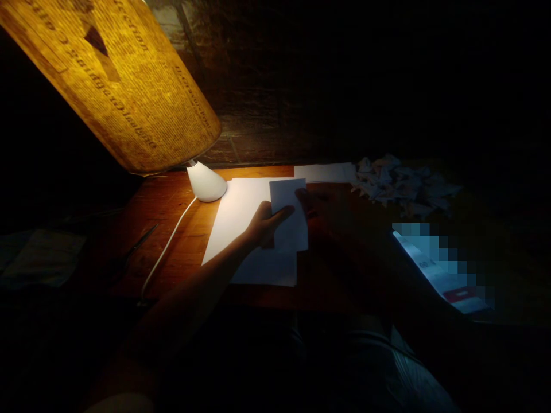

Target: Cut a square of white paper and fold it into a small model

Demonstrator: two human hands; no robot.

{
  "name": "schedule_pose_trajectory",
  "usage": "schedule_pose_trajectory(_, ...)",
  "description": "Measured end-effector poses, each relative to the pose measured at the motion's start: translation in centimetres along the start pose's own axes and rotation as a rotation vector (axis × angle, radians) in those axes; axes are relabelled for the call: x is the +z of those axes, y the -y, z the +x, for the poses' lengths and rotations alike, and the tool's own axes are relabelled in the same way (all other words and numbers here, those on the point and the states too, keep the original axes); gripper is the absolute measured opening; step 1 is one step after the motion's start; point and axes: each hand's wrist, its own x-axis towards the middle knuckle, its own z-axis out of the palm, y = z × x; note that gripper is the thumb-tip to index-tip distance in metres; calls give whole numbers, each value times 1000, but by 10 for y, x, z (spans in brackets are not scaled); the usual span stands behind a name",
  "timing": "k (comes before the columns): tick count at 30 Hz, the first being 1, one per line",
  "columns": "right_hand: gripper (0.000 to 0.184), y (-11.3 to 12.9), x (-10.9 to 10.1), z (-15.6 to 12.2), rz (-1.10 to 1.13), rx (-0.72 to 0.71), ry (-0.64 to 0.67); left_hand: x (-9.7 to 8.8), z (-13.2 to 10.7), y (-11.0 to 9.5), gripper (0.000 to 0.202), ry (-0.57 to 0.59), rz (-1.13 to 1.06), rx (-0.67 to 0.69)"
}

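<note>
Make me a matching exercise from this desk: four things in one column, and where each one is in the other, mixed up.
Things:
1. small paper
2. lamp base
3. scissors
4. paper scrap pile

Places:
A. left of the white cord
B. back right, in shadow
C. gripped by the left hand
D. under the yellow shade

Pairs: 1-C, 2-D, 3-A, 4-B.
</note>
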Motion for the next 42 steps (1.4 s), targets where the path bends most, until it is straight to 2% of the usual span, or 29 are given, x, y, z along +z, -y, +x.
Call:
schedule_pose_trajectory(4, 54, 3, 1, -1, -42, -19, -20, 1, 0, -2, 45, -3, -18, 9)
schedule_pose_trajectory(6, 53, 6, 1, -3, -6, 7, 39, 0, 1, -3, 44, -8, -22, 32)
schedule_pose_trajectory(10, 52, 9, 1, -5, -8, 66, 164, 0, 4, -3, 45, -89, -69, 71)
schedule_pose_trajectory(15, 54, 8, 2, -5, -76, -6, 82, 1, 5, -1, 45, -128, -141, 69)
schedule_pose_trajectory(20, 54, 9, 2, -6, -89, 54, 191, -1, 6, -1, 43, -194, -116, 100)
schedule_pose_trajectory(24, 55, 12, 3, -7, -120, 93, 148, -2, 6, -2, 43, -239, -119, 135)
schedule_pose_trajectory(28, 54, 12, 4, -9, -112, 118, 185, -4, 5, -7, 45, -265, -104, 165)
schedule_pose_trajectory(35, 55, 12, 5, -11, -143, 138, 169, -8, 9, -11, 49, -328, -135, 184)
schedule_pose_trajectory(42, 53, 6, 7, -9, -108, 84, 178, -12, 14, -6, 48, -411, -193, 183)
